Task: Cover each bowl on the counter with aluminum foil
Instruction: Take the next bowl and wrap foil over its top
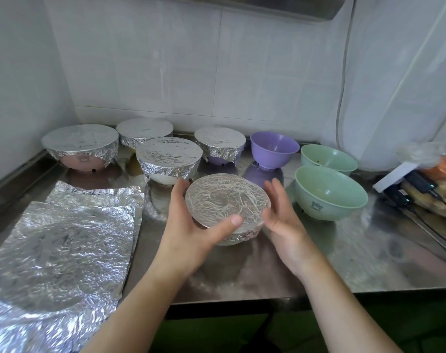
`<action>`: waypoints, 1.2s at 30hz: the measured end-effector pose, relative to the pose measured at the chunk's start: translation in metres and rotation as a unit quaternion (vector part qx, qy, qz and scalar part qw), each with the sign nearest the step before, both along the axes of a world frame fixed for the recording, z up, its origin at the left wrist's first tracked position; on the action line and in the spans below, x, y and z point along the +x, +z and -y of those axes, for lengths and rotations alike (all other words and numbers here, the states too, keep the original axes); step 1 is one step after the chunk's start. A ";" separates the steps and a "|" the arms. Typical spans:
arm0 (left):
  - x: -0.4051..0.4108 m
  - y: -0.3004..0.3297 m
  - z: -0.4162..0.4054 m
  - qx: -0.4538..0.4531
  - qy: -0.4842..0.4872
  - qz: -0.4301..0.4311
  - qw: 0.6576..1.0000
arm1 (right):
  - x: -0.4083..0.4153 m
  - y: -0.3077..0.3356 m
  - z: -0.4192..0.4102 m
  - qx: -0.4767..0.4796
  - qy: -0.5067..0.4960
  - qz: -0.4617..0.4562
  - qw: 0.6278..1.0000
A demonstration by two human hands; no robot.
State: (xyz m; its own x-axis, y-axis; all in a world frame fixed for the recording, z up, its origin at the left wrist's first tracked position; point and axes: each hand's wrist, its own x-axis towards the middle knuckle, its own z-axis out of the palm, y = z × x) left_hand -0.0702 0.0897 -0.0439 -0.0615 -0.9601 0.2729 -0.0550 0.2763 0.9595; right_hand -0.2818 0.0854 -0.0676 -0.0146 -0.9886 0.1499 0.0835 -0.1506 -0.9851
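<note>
While left hand holds foiled bowl, green bowl beside — uncovered

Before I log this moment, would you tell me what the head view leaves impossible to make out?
- Contents of the five foil-covered bowls, including the one in the left hand: foil hides them.
- Right hand contact with that bowl: unclear.
- Foil sheets: cut off by the left edge; count unclear.
- Items at the right edge: cut off, blurred.
- Mark on the near green bowl: too small.

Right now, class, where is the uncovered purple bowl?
In the head view, the uncovered purple bowl stands at the counter's back, right of centre, between a foil-covered purple bowl and two green bowls.
</note>
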 end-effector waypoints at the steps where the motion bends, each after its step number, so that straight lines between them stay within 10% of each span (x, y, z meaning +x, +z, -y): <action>1: 0.000 -0.001 0.000 -0.010 -0.016 0.016 1.000 | 0.000 0.000 -0.001 -0.002 0.034 -0.029 0.999; 27: 0.022 -0.022 0.017 0.031 -0.094 0.100 0.990 | -0.005 -0.001 -0.002 -0.010 0.088 -0.018 0.996; 31: 0.023 -0.010 0.010 0.046 -0.085 0.049 0.994 | -0.001 0.018 0.018 0.039 -0.011 0.124 0.991; 36: 0.010 0.002 0.003 0.056 0.021 0.010 0.998 | 0.006 0.057 0.054 0.053 -0.079 0.013 0.995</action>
